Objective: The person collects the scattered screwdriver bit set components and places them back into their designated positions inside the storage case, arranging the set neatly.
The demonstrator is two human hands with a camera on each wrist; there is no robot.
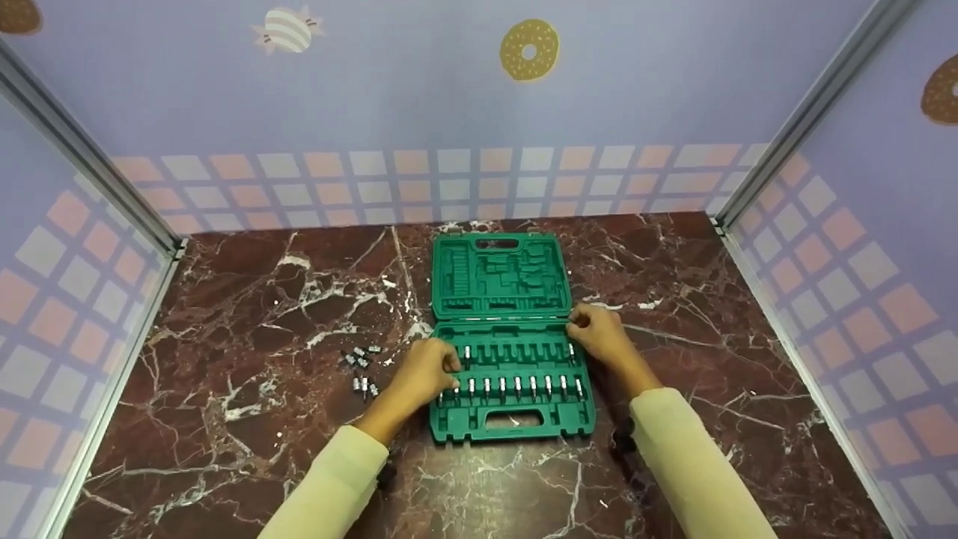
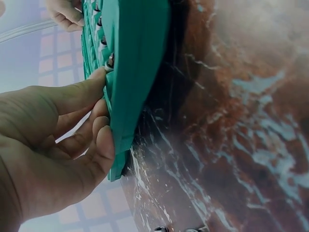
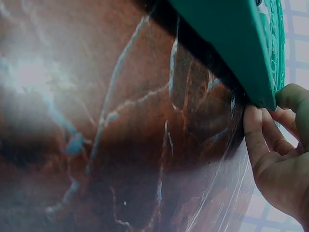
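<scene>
An open green case [image 1: 513, 370] lies on the table with its lid [image 1: 501, 273] folded back. Metal bit sockets [image 1: 518, 385] stand in its lower row; the upper row holds one near each end. The left hand [image 1: 425, 370] is at the case's left edge. In the left wrist view, this hand [image 2: 63, 140] has its thumb tip against the leftmost bit socket [image 2: 110, 62] and curled fingers on the case side [image 2: 130, 82]. The right hand [image 1: 605, 340] pinches the case's right edge beside the hinge; the right wrist view shows its fingers [image 3: 256, 130] at the green corner.
Several loose bit sockets [image 1: 361, 358] lie in two small groups on the marbled table [image 1: 254, 337], left of the case. Patterned walls [image 1: 419, 90] with metal corner strips enclose the table at the back and both sides.
</scene>
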